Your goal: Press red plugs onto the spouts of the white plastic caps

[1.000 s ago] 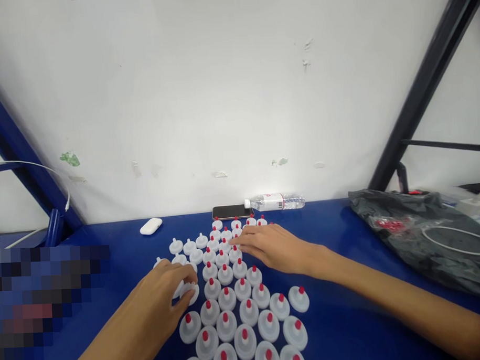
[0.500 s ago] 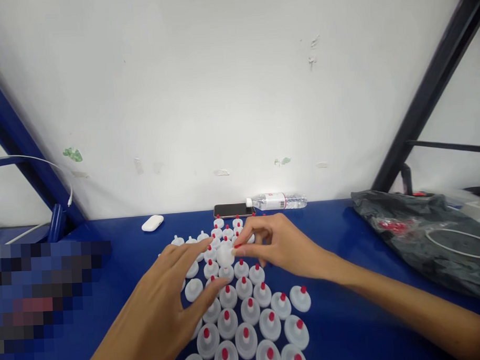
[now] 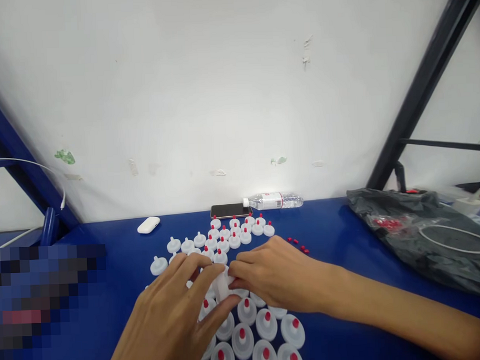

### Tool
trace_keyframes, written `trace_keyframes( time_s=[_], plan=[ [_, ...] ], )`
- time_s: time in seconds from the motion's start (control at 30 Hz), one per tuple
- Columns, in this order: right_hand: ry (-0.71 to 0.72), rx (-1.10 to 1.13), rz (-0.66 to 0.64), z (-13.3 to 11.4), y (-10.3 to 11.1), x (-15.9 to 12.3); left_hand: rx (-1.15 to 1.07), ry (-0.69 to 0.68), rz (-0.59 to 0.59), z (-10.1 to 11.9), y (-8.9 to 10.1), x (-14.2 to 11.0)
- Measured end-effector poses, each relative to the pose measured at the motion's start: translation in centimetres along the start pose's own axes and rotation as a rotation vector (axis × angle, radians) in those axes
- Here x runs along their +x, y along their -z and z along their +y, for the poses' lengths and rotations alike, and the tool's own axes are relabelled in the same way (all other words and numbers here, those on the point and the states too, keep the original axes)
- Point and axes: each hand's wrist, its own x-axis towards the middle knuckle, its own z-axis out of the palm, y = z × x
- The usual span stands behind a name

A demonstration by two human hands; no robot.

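A translucent white nozzle cap (image 3: 221, 286) is held above the table between my two hands, tilted on its side. My left hand (image 3: 175, 303) has its thumb and fingers closed around the cap's rim from the left. From the right, the bent fingers of my right hand (image 3: 269, 276) pinch the cap's nozzle end, where the tip is hidden. Below and around both hands stand many similar white caps with red tips (image 3: 242, 335). Left of these are several white caps with bare nozzles (image 3: 174, 245). A few loose red tips (image 3: 301, 247) lie beyond my right wrist.
The blue table (image 3: 330, 282) meets a white wall. Along its back are a white earbud case (image 3: 148, 225), a phone (image 3: 227, 211) and a lying water bottle (image 3: 274, 201). A dark plastic bag (image 3: 403, 237) with a cable occupies the right side.
My right hand has moved lower with the cap, and the left fingers have closed around it. The loose red tips, earlier hidden behind the right hand, now show. The view has shifted slightly.
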Motion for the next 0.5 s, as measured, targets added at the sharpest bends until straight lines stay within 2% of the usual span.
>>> trace_keyframes(
  time_s=[0.1, 0.2, 0.33, 0.5],
  plan=[
    [0.035, -0.099, 0.055, 0.0, 0.4, -0.1, -0.024, 0.111, -0.009, 0.7, -0.1, 0.1],
    [0.086, -0.192, 0.18, -0.2, 0.7, -0.1, -0.149, 0.364, -0.087, 2.1, 0.5, 0.6],
    [0.124, -0.237, 0.345, -0.6, 0.3, 0.0, -0.435, 0.625, -0.239, 3.3, 2.0, 1.8],
    [0.113, -0.259, 0.425, -0.8, -0.3, 0.1, -0.826, 0.862, -0.364, 2.5, 2.1, 2.4]
  ],
)
